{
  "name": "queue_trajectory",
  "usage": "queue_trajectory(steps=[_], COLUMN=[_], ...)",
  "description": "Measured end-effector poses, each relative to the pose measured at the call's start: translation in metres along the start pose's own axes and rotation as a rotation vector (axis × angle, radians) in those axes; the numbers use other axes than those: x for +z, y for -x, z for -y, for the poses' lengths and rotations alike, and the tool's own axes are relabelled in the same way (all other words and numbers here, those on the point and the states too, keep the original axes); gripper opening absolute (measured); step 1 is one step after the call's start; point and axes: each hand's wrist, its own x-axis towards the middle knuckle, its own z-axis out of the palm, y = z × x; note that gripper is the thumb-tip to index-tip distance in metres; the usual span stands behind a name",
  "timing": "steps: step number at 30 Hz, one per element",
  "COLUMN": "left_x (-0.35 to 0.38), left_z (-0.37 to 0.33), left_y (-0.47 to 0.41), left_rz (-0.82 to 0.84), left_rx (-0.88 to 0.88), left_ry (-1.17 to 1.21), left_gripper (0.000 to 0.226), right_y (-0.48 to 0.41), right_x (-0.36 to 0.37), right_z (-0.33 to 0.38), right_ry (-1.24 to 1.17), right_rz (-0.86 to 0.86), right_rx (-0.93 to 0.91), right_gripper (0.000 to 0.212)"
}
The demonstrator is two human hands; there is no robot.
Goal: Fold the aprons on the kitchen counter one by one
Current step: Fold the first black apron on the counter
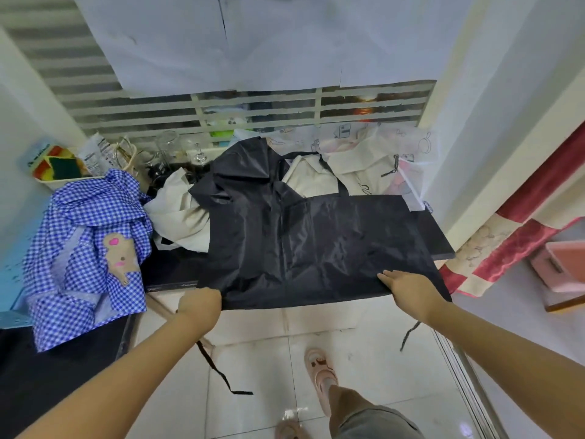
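The black apron lies spread flat across the dark counter, bib end toward the wall and its neck loop resting on the cloth behind it, while its near hem hangs a little over the front edge. The person stands at that edge with both arms stretched out. The left hand has its fingers curled round the near left corner of the hem, gripping it. The right hand rests on the near right corner with fingers laid out fairly straight on top of the fabric; whether the thumb is tucked under the hem I cannot tell. Two black ties dangle from the apron below the counter toward the tiled floor. To the left a blue checked apron with a bear patch sits in a heap, partly drooping off the counter. Crumpled cream aprons lie behind and beside the black one, and glass jars stand at the back left.
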Motion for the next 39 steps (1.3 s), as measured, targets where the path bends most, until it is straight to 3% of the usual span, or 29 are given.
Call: queue_trajectory(steps=[5, 9, 13, 16, 21, 26, 29, 32, 36, 39], left_x=[-0.022, -0.047, -0.068, -0.075, -0.069, -0.053, -0.050, -0.054, -0.054, -0.059], left_z=[0.034, 0.053, 0.060, 0.071, 0.077, 0.063, 0.054, 0.048, 0.041, 0.034], left_y=[-0.016, -0.037, -0.061, -0.083, -0.115, -0.151, -0.169, -0.184, -0.199, -0.202], left_rz=[-0.049, 0.021, 0.038, 0.109, 0.126, -0.012, -0.197, -0.372, -0.470, -0.532], left_rx=[-0.077, -0.068, -0.134, -0.216, -0.386, -0.509, -0.444, -0.373, -0.306, -0.352], left_ry=[0.276, 0.596, 0.789, 0.950, 1.456, 1.701, 1.881, 1.745, 1.440, 1.370], left_gripper=[0.022, 0.022, 0.039, 0.029, 0.013, 0.012, 0.013, 0.014, 0.023, 0.026], right_y=[-0.010, -0.030, -0.061, -0.084, -0.132, -0.177, -0.193, -0.199, -0.201, -0.206], right_x=[-0.031, -0.073, -0.105, -0.117, -0.113, -0.087, -0.062, -0.037, -0.015, -0.010], right_z=[-0.015, -0.034, -0.055, -0.075, -0.108, -0.127, -0.140, -0.150, -0.148, -0.144], right_ry=[0.014, 0.013, -0.022, -0.072, -0.160, -0.270, -0.390, -0.444, -0.376, -0.334], right_rz=[0.002, 0.074, 0.160, 0.194, 0.151, 0.148, 0.097, 0.092, 0.113, 0.003], right_rx=[0.104, 0.138, 0.179, 0.257, 0.325, 0.353, 0.396, 0.443, 0.484, 0.539], right_gripper=[0.041, 0.016, 0.018, 0.026, 0.010, 0.015, 0.018, 0.016, 0.012, 0.017])
